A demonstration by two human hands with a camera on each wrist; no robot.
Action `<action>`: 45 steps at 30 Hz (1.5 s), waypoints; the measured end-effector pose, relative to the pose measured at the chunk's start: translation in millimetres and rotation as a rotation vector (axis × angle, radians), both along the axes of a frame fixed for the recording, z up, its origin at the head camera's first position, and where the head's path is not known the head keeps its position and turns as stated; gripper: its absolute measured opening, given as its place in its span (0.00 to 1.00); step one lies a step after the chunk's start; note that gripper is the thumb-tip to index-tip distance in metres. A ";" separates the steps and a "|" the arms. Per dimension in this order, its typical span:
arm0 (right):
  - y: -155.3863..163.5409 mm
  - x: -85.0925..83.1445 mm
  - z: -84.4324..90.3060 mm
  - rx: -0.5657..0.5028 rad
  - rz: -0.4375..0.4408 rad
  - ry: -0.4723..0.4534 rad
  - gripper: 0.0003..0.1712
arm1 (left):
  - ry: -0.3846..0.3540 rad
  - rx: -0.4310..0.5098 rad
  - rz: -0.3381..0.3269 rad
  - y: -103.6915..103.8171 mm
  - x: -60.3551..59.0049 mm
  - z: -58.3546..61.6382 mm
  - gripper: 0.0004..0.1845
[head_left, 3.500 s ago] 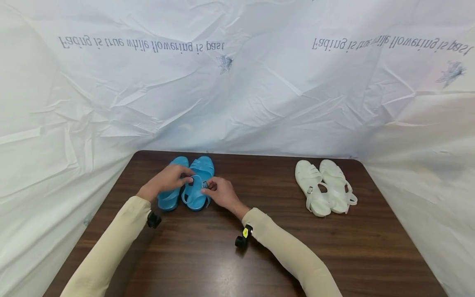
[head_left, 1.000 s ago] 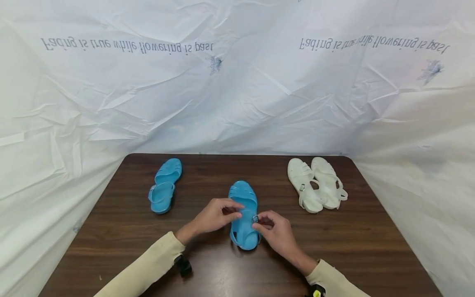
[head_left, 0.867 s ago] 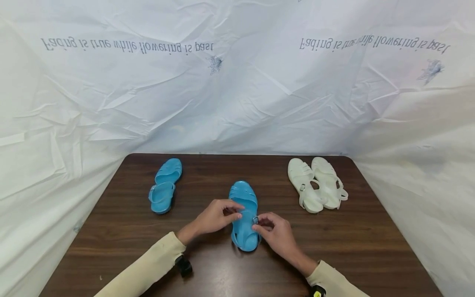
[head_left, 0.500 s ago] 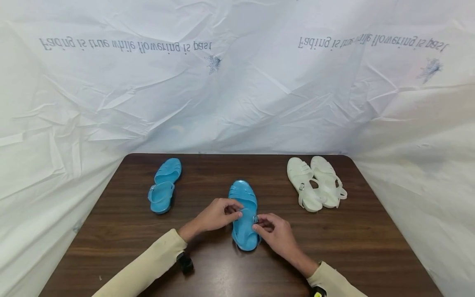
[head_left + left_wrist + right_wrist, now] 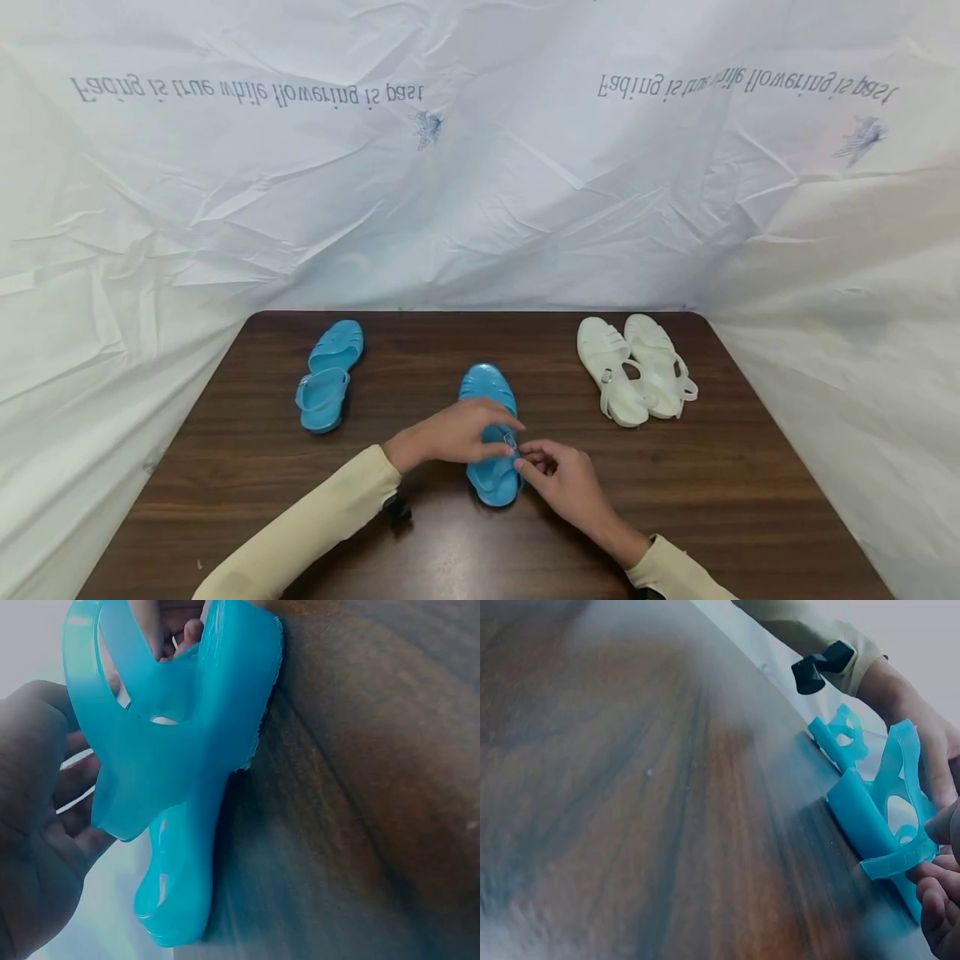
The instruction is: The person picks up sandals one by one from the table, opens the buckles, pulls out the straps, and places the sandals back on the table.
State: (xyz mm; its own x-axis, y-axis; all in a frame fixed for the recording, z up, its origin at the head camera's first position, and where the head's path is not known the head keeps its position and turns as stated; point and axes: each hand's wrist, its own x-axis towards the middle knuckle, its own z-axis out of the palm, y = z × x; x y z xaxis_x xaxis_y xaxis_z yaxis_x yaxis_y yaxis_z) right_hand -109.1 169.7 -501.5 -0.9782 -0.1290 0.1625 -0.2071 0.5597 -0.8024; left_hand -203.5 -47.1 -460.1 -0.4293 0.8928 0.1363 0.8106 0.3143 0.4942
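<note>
Blue plastic fills my view up close: the blue sandal (image 5: pixel 491 433) lies toe-away in the middle of the table (image 5: pixel 750 492), and both my hands are on its ankle strap. My left hand (image 5: pixel 453 433) reaches across the sandal from the left, fingers curled over the strap, holding it. My right hand (image 5: pixel 558 475) comes in from the right, thumb and fingertips pinching the strap's end at the small buckle (image 5: pixel 511 439) on the sandal's right side. In the left wrist view the strap (image 5: pixel 142 697) arches up off the sole while the heel rests on the wood. The second blue sandal (image 5: pixel 328 375) lies well apart toward the far left, near that edge of the table. The white sandals (image 5: pixel 636 367) sit side by side, touching, toward the far right corner. Bare wood stretches between the pairs and along the near edge by my sleeves. Crinkled white sheeting (image 5: pixel 480 208) walls the table on three sides.
</note>
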 end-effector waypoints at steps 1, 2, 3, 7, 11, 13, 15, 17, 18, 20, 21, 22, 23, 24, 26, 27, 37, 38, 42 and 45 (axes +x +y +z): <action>-0.4 -0.1 0.2 0.005 0.000 0.001 0.06 | -0.004 -0.006 -0.011 0.7 -1.1 0.0 0.22; -0.8 -0.2 0.5 0.005 0.001 0.000 0.05 | -0.010 -0.013 -0.022 1.2 -2.7 -1.1 0.21; -1.1 -0.3 0.6 0.008 -0.001 -0.002 0.04 | -0.017 -0.019 -0.030 1.2 -3.9 -1.7 0.21; -2.1 -0.6 1.2 0.015 -0.009 -0.016 0.02 | -0.041 -0.028 -0.048 -0.7 -8.1 -5.4 0.19; -3.2 -1.0 2.6 0.014 -0.014 -0.018 0.02 | -0.047 -0.026 -0.048 -4.0 -9.9 -7.9 0.18; -4.2 -1.1 3.5 0.017 -0.014 -0.023 0.03 | -0.040 -0.026 -0.044 -5.0 -10.5 -9.5 0.18; -5.4 -1.4 4.2 0.024 -0.015 -0.035 0.02 | -0.026 -0.029 -0.039 -5.9 -11.0 -11.3 0.17; -6.3 -1.4 4.8 0.026 -0.014 -0.048 0.03 | -0.021 -0.035 -0.031 -6.6 -11.3 -12.6 0.17; -6.6 -1.4 4.8 0.026 -0.010 -0.047 0.03 | -0.023 -0.035 -0.029 -7.0 -11.3 -12.9 0.17; -7.1 -1.3 4.4 0.029 -0.004 -0.041 0.04 | -0.029 -0.036 -0.018 -7.9 -11.0 -12.9 0.17; -7.1 -1.3 4.0 0.029 0.000 -0.034 0.04 | -0.035 -0.033 -0.014 -8.4 -10.8 -12.8 0.17; -7.1 -1.3 3.7 0.030 0.003 -0.026 0.04 | -0.043 -0.028 -0.008 -8.7 -10.4 -12.6 0.17; -7.0 -1.4 3.3 0.032 0.004 -0.019 0.05 | -0.049 -0.018 -0.008 -9.0 -10.2 -12.9 0.17; -6.9 -1.6 3.0 0.032 0.003 -0.014 0.05 | -0.054 -0.005 -0.006 -9.4 -9.8 -13.4 0.17; -6.1 -1.8 3.3 0.025 -0.008 -0.014 0.04 | -0.070 0.028 0.000 -9.6 -9.0 -15.6 0.16; -5.8 -2.3 3.6 0.018 -0.013 -0.011 0.03 | -0.083 0.049 0.003 -9.8 -8.6 -17.6 0.16; -7.7 -7.5 8.6 -0.017 -0.040 -0.060 0.03 | -0.268 0.224 0.084 -11.7 -3.9 -35.2 0.15; -8.3 -8.0 9.0 -0.021 -0.040 -0.058 0.03 | -0.277 0.229 0.094 -12.0 -3.7 -35.9 0.15; -11.0 -9.6 10.1 -0.025 -0.043 -0.037 0.05 | -0.308 0.238 0.116 -12.4 -3.5 -36.8 0.15; -13.1 -10.2 10.6 -0.015 -0.048 -0.020 0.05 | -0.317 0.241 0.112 -12.3 -3.9 -36.9 0.16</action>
